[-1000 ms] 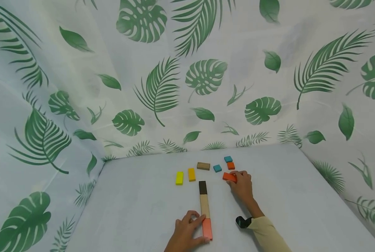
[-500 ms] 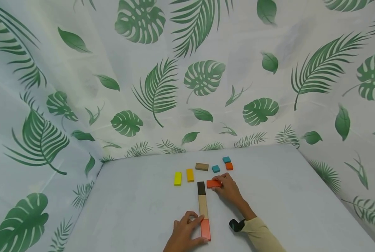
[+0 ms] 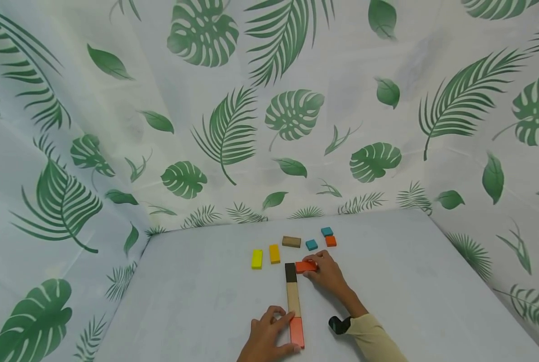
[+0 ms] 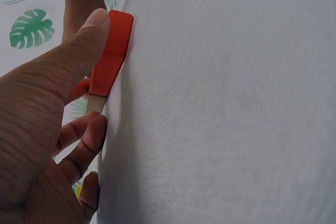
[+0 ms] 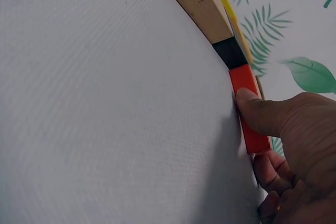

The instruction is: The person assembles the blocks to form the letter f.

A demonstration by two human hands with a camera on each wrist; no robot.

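"Close to the person, what was the left hand [image 3: 269, 333] doing?"

"Gripping the coral block [image 3: 297, 334] between thumb and finger, end to end with the tan block [image 3: 293, 300]."

"And beyond that?"

"Next came the black block [image 3: 290, 273]. The right hand [image 3: 332, 277] pinched the red block [image 5: 254, 109], its end apparently touching the black one's right side."

"Which step was that?"

"Fitting the red block crosswise, I judged; the next move called for squaring the joint, then easing the grip without a nudge."

"Farthest off?"

"A yellow block [image 3: 257, 259], an amber block [image 3: 274, 254], a brown block [image 3: 291, 242] and smaller pieces [image 3: 311, 245] lay loose."
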